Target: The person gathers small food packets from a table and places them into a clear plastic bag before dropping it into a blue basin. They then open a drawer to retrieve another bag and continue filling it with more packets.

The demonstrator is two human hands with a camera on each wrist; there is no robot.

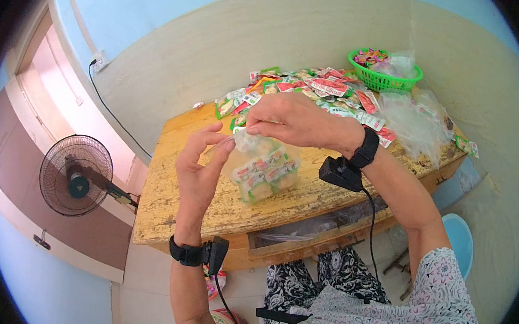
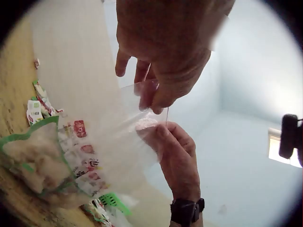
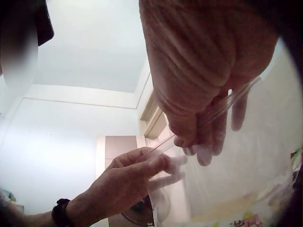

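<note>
1. Head view: a worn yellow bench (image 1: 166, 203) is standing against a pale wall, with a fan (image 1: 75, 175) on the floor to its left, a heap of small packets (image 1: 312, 93) spread over its far side and a green basket (image 1: 385, 71) sitting at the far right corner. Above the near half, both hands are holding up a clear bag (image 1: 263, 165) filled with packets. The bag is hanging straight down from its mouth, so its long axis is running vertical and its mouth is lying between the two hands. The left hand (image 1: 202, 167) is pinching the mouth's left edge from below; the right hand (image 1: 289, 119) is pinching its top from above and sitting slightly higher
2. Left wrist view: the left hand's fingers (image 2: 150, 92) are closing on the clear film, and the right hand (image 2: 177, 158) is gripping the same edge right beside them, almost touching
3. Right wrist view: the right hand's fingers (image 3: 199, 137) are clamping the film's thin rim, while the left hand (image 3: 128, 182) is reaching up from below and holding it close by
</note>
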